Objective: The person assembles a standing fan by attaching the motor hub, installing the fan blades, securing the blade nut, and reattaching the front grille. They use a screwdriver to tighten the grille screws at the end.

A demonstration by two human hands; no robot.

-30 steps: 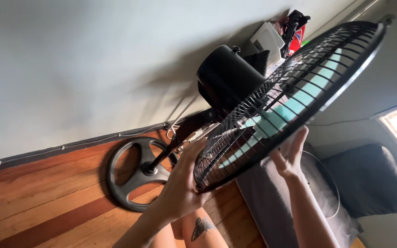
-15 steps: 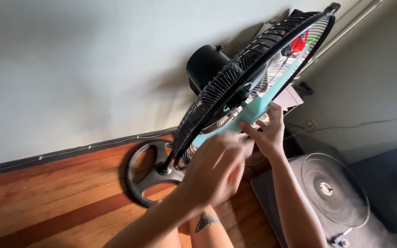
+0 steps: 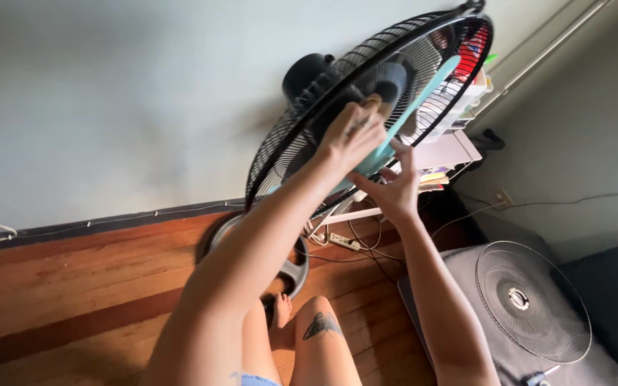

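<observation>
Hands work at the fan's middle: left hand (image 3: 355, 136) clamped on the hub of the teal blade (image 3: 413, 100), inside the rear guard (image 3: 302, 143); right hand (image 3: 395, 189), fingers spread, steadies the blade below. Front guard (image 3: 534, 300) lies off, lower right.

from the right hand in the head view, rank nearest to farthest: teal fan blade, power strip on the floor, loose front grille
1. teal fan blade: at the fingertips of the right hand, just above it.
2. power strip: on the wooden floor, below and slightly left of the hand.
3. loose front grille: lying flat at lower right, farthest off.
</observation>
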